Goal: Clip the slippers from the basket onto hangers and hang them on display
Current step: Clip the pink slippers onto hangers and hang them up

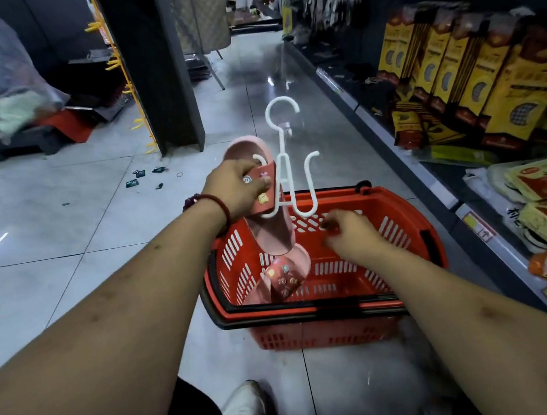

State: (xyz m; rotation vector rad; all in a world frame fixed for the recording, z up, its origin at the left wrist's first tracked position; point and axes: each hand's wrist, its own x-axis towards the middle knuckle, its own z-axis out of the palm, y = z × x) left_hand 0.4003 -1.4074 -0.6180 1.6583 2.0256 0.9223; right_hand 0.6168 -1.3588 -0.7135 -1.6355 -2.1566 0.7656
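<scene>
Currently my left hand (241,190) grips the pink charm-studded rubber slipper (263,205) on the white plastic double-hook hanger (289,168); right hand (353,235), half-curled and empty, should take its mate (282,279) from the red plastic basket (414,225) strap-first

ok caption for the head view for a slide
Left hand holds a pink slipper on a white hanger while the right hand reaches into the red basket.

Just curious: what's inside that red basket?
One pink slipper lies in the red basket. The right hand and the held slipper cover part of its floor.
</scene>
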